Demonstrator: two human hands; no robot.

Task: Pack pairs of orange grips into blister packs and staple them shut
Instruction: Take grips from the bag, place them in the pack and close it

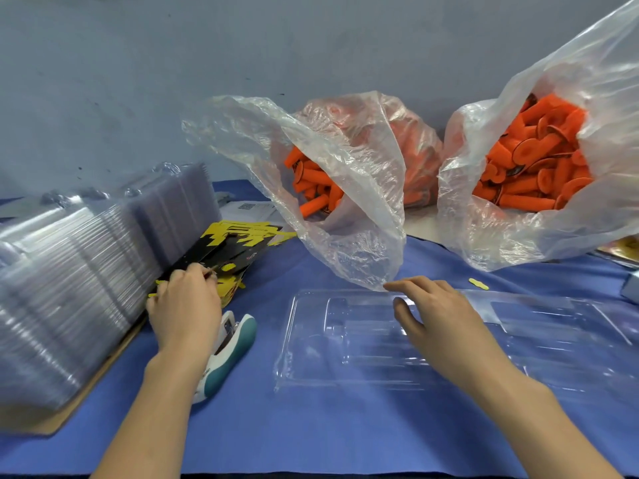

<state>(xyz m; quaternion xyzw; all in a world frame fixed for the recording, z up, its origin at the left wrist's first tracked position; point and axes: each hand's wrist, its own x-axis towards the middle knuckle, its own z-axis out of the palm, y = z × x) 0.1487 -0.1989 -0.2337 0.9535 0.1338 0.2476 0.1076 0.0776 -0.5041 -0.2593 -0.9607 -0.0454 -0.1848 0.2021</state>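
While the open blister pack (pixel 345 344) lies unfilled on the blue cloth (pixel 311 426) right before me, its long side running left to right, my right hand (pixel 435 312) hangs over its middle, fingers straight and loosely spread, holding nothing. Whether it touches the plastic I cannot tell. Just left of the pack the stapler (pixel 235 344) lies partly under my left wrist. My left hand (pixel 185 305) reaches further out, fingers curled to pinch the top one of the black-and-yellow cards (pixel 228 247).

The orange grips (pixel 311 191) sit beyond both hands, some in the middle bag (pixel 345 160) and more in the right bag (pixel 484 229). My right hand is the nearer, with the middle bag's mouth just past its fingertips. I judge the reach goes forward, and the grips must then be turned to lie along the pack.
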